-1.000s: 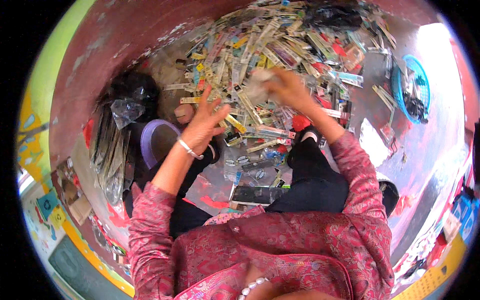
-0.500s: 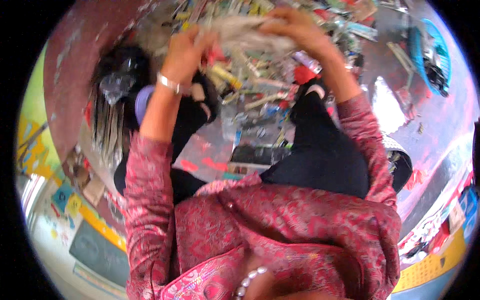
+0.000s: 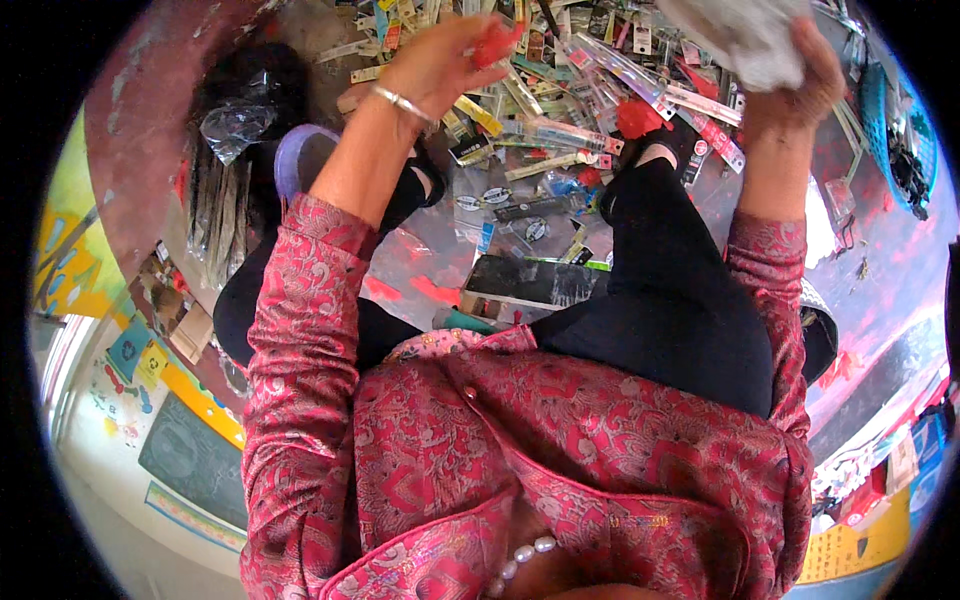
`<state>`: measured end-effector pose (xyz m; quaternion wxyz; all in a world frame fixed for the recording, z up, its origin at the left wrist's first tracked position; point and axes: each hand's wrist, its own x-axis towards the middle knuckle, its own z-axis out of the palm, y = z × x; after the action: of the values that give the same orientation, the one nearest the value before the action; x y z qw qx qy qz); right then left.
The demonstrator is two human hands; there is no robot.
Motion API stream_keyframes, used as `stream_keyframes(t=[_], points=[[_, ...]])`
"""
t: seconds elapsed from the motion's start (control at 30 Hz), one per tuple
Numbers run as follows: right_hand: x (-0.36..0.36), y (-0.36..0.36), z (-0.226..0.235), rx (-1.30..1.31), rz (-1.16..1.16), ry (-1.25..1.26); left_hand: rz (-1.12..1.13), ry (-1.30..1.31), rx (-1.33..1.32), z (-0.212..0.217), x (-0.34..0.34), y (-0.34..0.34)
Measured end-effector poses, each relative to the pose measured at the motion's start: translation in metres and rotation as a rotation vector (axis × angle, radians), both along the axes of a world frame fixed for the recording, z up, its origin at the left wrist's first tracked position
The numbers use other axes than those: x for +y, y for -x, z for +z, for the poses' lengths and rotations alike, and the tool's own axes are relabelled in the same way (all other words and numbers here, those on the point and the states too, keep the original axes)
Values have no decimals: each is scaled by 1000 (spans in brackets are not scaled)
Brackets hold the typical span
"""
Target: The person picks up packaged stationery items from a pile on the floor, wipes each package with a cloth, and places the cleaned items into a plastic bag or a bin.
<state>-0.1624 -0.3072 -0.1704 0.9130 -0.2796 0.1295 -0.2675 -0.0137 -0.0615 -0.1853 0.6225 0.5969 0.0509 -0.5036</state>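
R hand grips white bag; L hand pinches red piece.

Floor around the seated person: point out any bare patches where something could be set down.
Bare reddish floor shows at the left, beyond the black bag. Another bare strip lies right of the right forearm, below the blue basket. Ahead of the knees the pile of packets is crowded, under both the left hand and right hand.
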Motion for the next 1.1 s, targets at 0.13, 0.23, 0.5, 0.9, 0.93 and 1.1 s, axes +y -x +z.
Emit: stream_keyframes(t=[0.13,0.23,0.5,0.9,0.93,1.1], points=[[-29,16,-26,287,-259,22,-214,-525,-499,-75,74,16],[-32,37,-25,69,-10,-103,-479,-649,-932,-90,79,47],[-20,102,-67,428,-133,-164,-1010,-934,-1257,-80,-7,59],[-7,115,-78,622,-219,-87,-1594,-285,-1723,-187,22,91],[-7,116,-80,625,-222,-89,-1602,-271,-1729,-187,20,83],[-7,109,-86,664,-212,-52,-1454,135,-1933,-204,-7,19]])
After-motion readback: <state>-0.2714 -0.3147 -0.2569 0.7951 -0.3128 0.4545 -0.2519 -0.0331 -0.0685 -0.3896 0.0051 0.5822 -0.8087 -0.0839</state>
